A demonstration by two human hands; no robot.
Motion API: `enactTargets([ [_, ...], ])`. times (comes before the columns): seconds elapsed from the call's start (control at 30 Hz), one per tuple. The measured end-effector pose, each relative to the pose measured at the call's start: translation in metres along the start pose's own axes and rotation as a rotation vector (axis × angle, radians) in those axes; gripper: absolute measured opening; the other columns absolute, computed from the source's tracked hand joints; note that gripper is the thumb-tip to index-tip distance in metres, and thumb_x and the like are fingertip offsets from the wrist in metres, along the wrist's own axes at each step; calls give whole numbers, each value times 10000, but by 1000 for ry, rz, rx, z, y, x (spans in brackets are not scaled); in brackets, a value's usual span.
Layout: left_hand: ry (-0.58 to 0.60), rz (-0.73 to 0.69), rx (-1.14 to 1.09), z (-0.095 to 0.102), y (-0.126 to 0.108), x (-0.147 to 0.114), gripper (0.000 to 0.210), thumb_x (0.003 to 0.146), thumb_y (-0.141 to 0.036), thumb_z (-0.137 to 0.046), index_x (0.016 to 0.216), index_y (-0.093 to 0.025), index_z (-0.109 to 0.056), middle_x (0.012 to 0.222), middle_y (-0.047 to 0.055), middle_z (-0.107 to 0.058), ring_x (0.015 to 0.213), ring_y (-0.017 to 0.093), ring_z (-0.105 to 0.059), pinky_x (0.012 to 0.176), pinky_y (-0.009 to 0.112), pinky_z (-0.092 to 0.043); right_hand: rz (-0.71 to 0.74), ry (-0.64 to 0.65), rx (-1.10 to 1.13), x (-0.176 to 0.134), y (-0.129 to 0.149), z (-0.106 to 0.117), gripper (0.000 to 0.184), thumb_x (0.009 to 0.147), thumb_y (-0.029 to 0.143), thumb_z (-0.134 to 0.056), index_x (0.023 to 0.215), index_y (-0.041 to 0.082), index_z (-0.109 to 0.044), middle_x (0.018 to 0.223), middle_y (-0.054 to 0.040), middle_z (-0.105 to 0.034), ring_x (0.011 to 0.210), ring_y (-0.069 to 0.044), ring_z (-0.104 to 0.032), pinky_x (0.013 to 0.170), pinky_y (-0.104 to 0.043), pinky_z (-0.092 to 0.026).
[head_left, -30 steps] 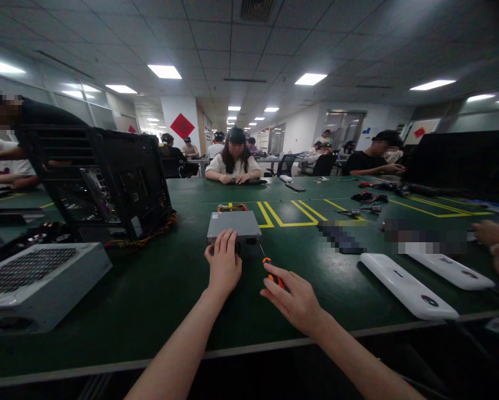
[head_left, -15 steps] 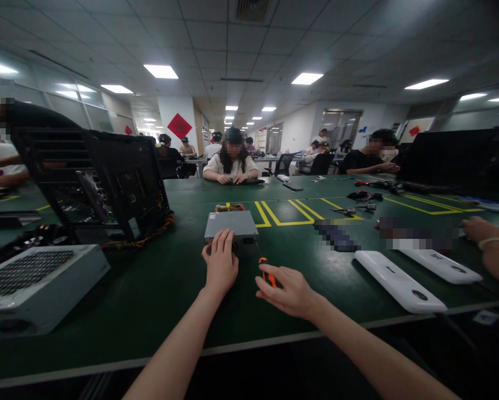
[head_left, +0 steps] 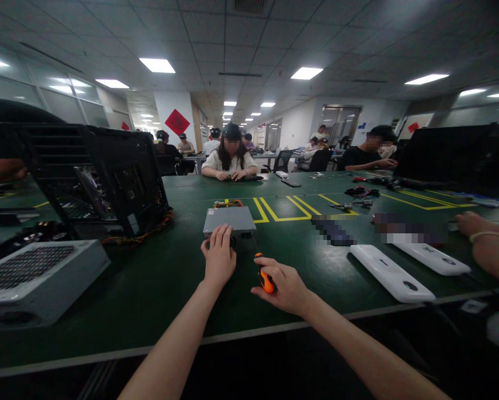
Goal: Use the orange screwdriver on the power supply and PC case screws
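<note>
A grey computer power supply (head_left: 229,218) lies on the green table, with coloured cables (head_left: 228,203) at its far side. My left hand (head_left: 219,253) grips its near edge, fingers over the top; the thumb side is partly hidden. My right hand (head_left: 283,286) is closed around the orange and black handle of a screwdriver (head_left: 267,281). The thin shaft points up and away toward the right front corner of the power supply. Whether its tip touches a screw is too small to tell.
Left stand a black computer case (head_left: 95,183) and a larger power supply (head_left: 72,278). On the right lie two white devices (head_left: 393,273), a dark blurred object (head_left: 335,230) and cables (head_left: 361,193). A co-worker's hand (head_left: 477,225) reaches in at right. Another person (head_left: 230,158) sits opposite.
The screwdriver handle has turned in my right hand, showing more orange, and the fingers have shifted around it. My left hand stays on the power supply. The view has moved slightly.
</note>
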State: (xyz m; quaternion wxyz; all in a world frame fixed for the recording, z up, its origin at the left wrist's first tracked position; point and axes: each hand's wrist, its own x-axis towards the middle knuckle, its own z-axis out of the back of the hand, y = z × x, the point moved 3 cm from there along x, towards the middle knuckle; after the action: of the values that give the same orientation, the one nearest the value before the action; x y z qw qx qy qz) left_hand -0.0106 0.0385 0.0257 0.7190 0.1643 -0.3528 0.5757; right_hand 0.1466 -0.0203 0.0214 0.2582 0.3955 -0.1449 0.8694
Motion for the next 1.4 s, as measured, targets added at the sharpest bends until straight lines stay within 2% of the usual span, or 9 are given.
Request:
enactTargets([
  [0.17,-9,3,-3,-1,0,0,526,705,-109,-381,1224,-192,-382,1308,82,-377,1225,206,-259,918,413,-242,115,141,-77,7,10,2,363,782,298,-472,1109,157,-400,1114,-164,-512,906,-202,-563,681,-303,-477],
  [0.3,-20,-7,-3,-1,0,0,521,709,-107,-378,1223,-193,-381,1302,81,-385,1222,205,-265,915,415,-243,108,55,-72,5,8,-1,337,758,341,-523,1017,156,-413,1049,-156,-557,824,-193,-588,637,-297,-484],
  [0.4,-17,-8,-3,-1,1,0,516,713,-108,-377,1222,-192,-385,1294,92,-393,1219,212,-270,915,419,-244,23,-16,2,3,4,0,375,731,350,-549,999,148,-381,1034,-167,-553,898,-208,-569,666,-299,-491],
  [0.57,-1,5,4,0,0,0,519,713,-110,-380,1226,-188,-384,1296,98,-391,1219,218,-269,915,423,-246,80,107,-10,6,9,4,380,774,281,-457,1117,136,-383,1109,-175,-494,1002,-221,-519,720,-315,-478],
  [0.67,4,-1,5,0,0,0,528,711,-105,-380,1233,-186,-377,1298,98,-389,1220,217,-267,914,426,-246,87,73,-49,6,9,3,324,775,289,-470,1064,152,-418,1075,-164,-521,947,-215,-550,691,-313,-482],
  [0.8,14,8,6,1,0,1,532,708,-110,-392,1234,-188,-380,1289,109,-396,1216,228,-272,910,432,-248,21,7,41,3,5,2,350,747,340,-522,1009,149,-389,1042,-163,-547,931,-202,-560,685,-297,-490],
  [1.0,4,-1,3,1,0,0,526,710,-108,-386,1229,-191,-382,1300,95,-386,1221,214,-265,916,419,-246,67,135,7,6,9,2,391,772,273,-467,1126,132,-385,1102,-174,-503,1012,-227,-514,736,-328,-477],
  [1.2,-2,-2,0,0,1,0,522,710,-107,-384,1225,-189,-383,1292,99,-393,1217,216,-273,916,421,-246,-1,8,81,4,5,2,401,725,369,-551,1011,149,-377,1049,-162,-536,949,-216,-548,704,-326,-488],
  [1.4,8,-1,8,0,0,0,524,707,-105,-382,1225,-188,-384,1306,90,-377,1224,210,-261,919,415,-243,63,132,13,7,9,2,384,779,303,-472,1124,154,-394,1112,-163,-496,1019,-222,-509,757,-340,-470],
])
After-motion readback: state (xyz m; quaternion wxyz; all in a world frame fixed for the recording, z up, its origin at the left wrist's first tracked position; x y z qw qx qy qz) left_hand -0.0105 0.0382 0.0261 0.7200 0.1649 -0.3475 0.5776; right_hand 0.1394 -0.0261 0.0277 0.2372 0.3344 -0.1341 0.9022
